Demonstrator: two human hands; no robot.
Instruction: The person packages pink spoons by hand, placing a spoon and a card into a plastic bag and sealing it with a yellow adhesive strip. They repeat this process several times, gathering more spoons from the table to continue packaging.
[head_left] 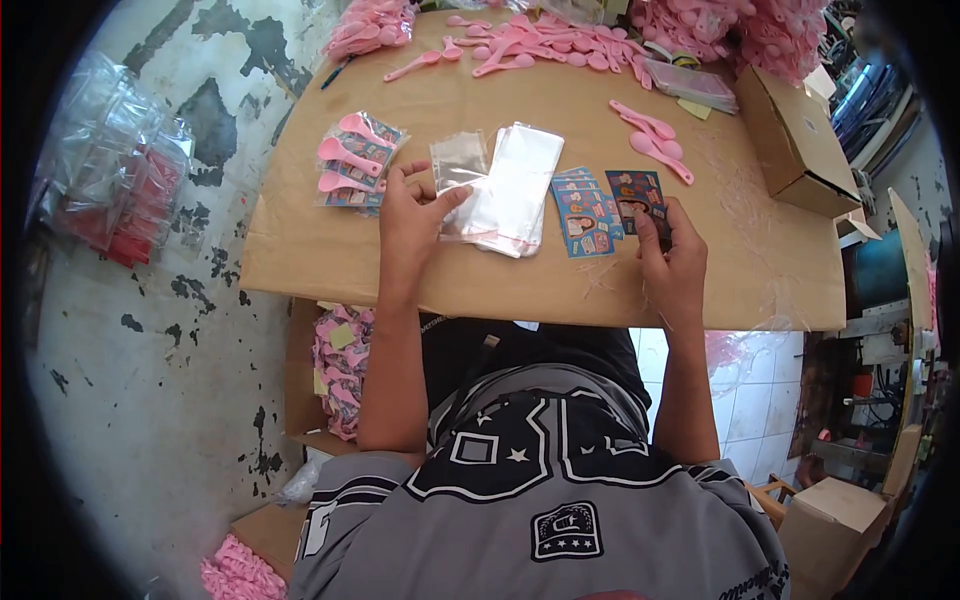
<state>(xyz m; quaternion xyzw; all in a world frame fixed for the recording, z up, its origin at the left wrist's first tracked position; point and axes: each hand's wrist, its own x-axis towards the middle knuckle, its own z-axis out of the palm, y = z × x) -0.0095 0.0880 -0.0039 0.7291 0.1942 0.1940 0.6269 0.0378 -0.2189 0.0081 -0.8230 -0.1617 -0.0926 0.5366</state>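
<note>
In the head view my left hand (415,212) pinches a clear plastic bag (458,155) between thumb and fingers. A stack of clear bags (520,185) lies just right of it, partly under that bag. My right hand (673,255) grips a dark printed card (634,188) by its lower right edge. Left of this card lies a fanned pile of blue printed cards (582,215). Beyond my left hand, several packed bags (335,192) rest together, each showing a pink spoon (347,157) over a printed card.
Loose pink spoons (560,45) heap along the table's far edge, and a few more spoons (655,140) lie to the right. An opened cardboard box (800,150) stands at the table's (380,270) right side. Bagged plastic (110,160) sits at the far left.
</note>
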